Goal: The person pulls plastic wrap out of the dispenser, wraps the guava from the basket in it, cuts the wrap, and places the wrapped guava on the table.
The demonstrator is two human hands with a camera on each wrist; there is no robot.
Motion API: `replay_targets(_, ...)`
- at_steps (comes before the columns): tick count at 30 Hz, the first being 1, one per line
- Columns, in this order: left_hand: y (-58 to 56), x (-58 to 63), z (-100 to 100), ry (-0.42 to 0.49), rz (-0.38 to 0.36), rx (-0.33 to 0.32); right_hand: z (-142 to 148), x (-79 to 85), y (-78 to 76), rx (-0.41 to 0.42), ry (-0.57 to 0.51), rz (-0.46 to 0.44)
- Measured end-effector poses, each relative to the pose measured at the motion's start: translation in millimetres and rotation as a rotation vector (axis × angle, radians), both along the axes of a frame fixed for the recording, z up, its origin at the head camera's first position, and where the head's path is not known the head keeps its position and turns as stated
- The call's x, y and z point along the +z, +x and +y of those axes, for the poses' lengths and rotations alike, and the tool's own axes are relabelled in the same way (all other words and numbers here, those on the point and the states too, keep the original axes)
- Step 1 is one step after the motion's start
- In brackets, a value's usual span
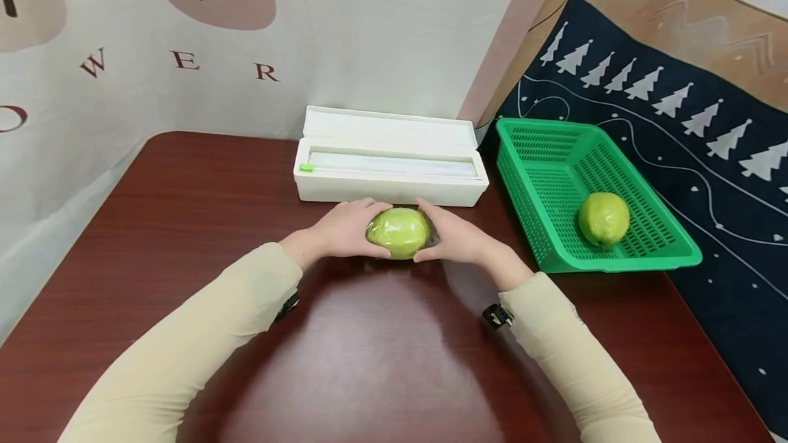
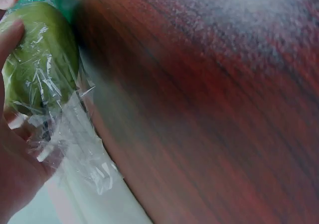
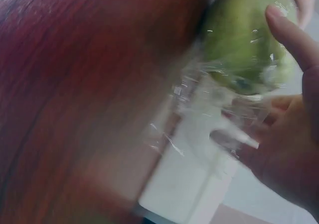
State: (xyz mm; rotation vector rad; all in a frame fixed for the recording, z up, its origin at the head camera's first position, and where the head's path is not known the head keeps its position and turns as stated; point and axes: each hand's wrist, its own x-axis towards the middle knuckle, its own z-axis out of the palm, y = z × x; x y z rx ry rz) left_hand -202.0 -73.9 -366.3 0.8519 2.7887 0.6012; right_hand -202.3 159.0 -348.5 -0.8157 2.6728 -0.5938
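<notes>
A green guava point(image 1: 400, 232) in clear plastic wrap is held between both hands, just in front of the white box. My left hand point(image 1: 352, 230) grips its left end, with thumb and fingers spread around it. On the opposite end my right hand point(image 1: 458, 239) holds it the same way. Loose, crinkled plastic wrap point(image 2: 82, 139) sticks out past the fruit near the left palm. More crumpled film hangs by the right fingers in the right wrist view, where the thumb point(image 3: 289, 32) presses on the wrapped skin.
Behind the hands stands a long white cling film box point(image 1: 394, 189), its lid raised, with a green slider at the left of its slot. To the right, a green plastic basket point(image 1: 535, 214) contains another guava point(image 1: 604, 219). Everything sits on a dark red-brown table point(image 1: 345, 361).
</notes>
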Motion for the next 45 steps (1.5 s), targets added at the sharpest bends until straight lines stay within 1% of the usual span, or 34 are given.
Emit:
replay_targets(2,-0.6,-1.5,0.7,0.007,-0.001,0.034,4.3,6.7,8.7,-0.054,0.005,0.088)
replay_targets(4,-1.5,-3.2,0.0,0.018,-0.028,0.073,9.9,15.0,19.3,-0.145,0.017,0.174)
replay_targets(5,-2.0,-3.8,-0.9,0.022,-0.044,0.090,12.7,19.0,24.2,-0.189,0.021,0.194)
replay_targets(6,-2.5,-4.3,-1.8,0.026,-0.058,0.103,15.3,22.7,29.0,-0.220,0.029,0.192)
replay_targets(7,-2.8,-4.7,-2.8,0.030,-0.072,0.113,17.8,25.2,33.0,-0.247,0.043,0.166)
replay_targets(9,-4.0,-5.4,-3.9,0.031,-0.094,0.126,20.9,26.9,38.1,-0.264,0.068,0.067)
replay_targets(12,-4.6,-5.2,-3.7,0.036,-0.105,0.120,22.0,20.9,38.4,-0.248,0.117,-0.110)
replay_targets(14,-4.9,-5.0,-2.1,0.040,-0.112,0.108,20.7,14.4,35.9,-0.241,0.134,-0.179)
replay_targets(17,-5.2,-4.5,-0.3,0.053,-0.117,0.081,17.1,7.7,32.2,-0.255,0.145,-0.216)
replay_targets(20,-5.3,-2.7,0.8,0.063,-0.119,0.048,12.2,4.8,28.9,-0.272,0.122,-0.234)
replay_targets(23,-5.5,-0.7,1.9,0.066,-0.106,0.010,6.6,2.5,25.6,-0.274,0.066,-0.226)
replay_targets(26,-5.4,1.7,3.1,0.068,-0.091,-0.026,1.8,-1.0,22.3,-0.250,-0.024,-0.184)
replay_targets(30,-5.8,3.9,3.9,0.087,-0.074,-0.073,-3.4,-5.8,19.2,-0.188,-0.152,-0.135)
replay_targets(32,-6.9,4.1,4.3,0.099,-0.075,-0.095,-5.2,-8.5,18.4,-0.161,-0.189,-0.117)
replay_targets(35,-8.8,4.5,4.1,0.116,-0.099,-0.119,-7.0,-11.4,18.7,-0.141,-0.170,-0.049)
replay_targets(38,-10.8,4.3,3.8,0.136,-0.126,-0.145,-8.5,-13.5,18.1,-0.138,-0.160,0.000)
replay_targets(42,-12.4,3.8,3.3,0.142,-0.127,-0.165,-9.4,-12.2,14.8,-0.121,-0.179,0.006)
replay_targets(45,-12.7,3.8,2.2,0.137,-0.127,-0.150,-10.1,-8.7,11.8,-0.086,-0.146,0.012)
